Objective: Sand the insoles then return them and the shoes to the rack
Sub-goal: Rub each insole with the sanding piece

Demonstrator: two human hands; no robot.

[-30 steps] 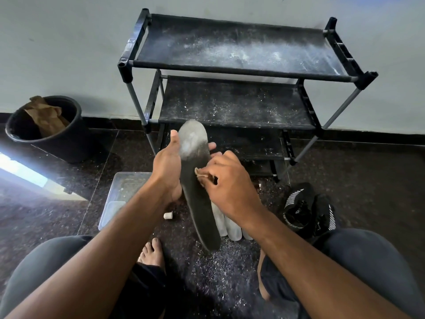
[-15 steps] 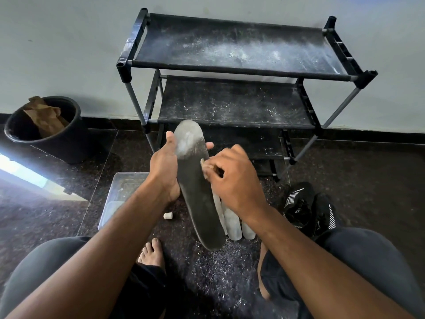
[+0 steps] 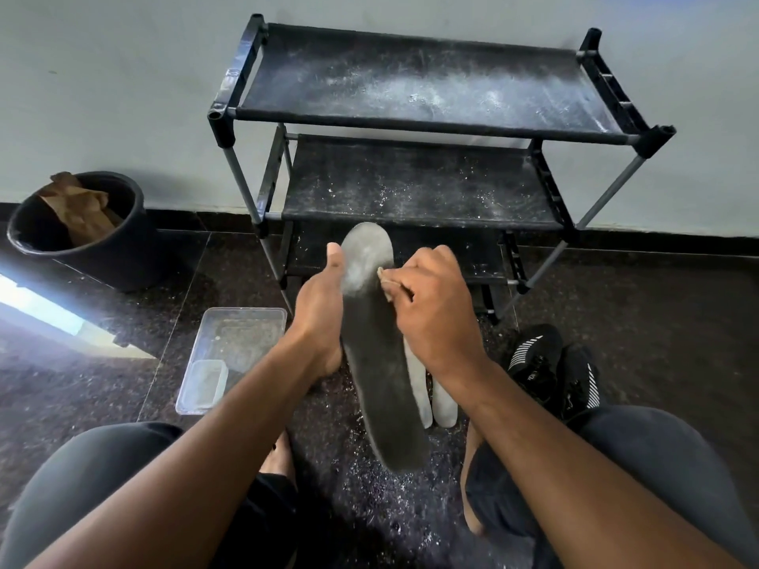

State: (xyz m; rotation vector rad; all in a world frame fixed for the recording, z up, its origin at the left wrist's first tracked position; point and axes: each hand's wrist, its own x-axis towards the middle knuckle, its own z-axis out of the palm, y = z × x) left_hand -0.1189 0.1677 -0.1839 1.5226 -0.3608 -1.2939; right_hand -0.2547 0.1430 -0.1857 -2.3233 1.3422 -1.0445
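Your left hand (image 3: 318, 318) grips the dark insole (image 3: 378, 355) along its 9 o'clock edge, thumb up beside the toe, holding it in the air in front of the rack (image 3: 427, 117); your right hand (image 3: 431, 305) pinches a small scrap of sandpaper (image 3: 386, 281) against the 3 o'clock edge near the toe. Work in short, even strokes, keep the abrasive flat, and brace the insole from behind so it doesn't flex. Pale insoles (image 3: 431, 388) wait on the floor underneath, the shoes (image 3: 550, 367) at 4 o'clock
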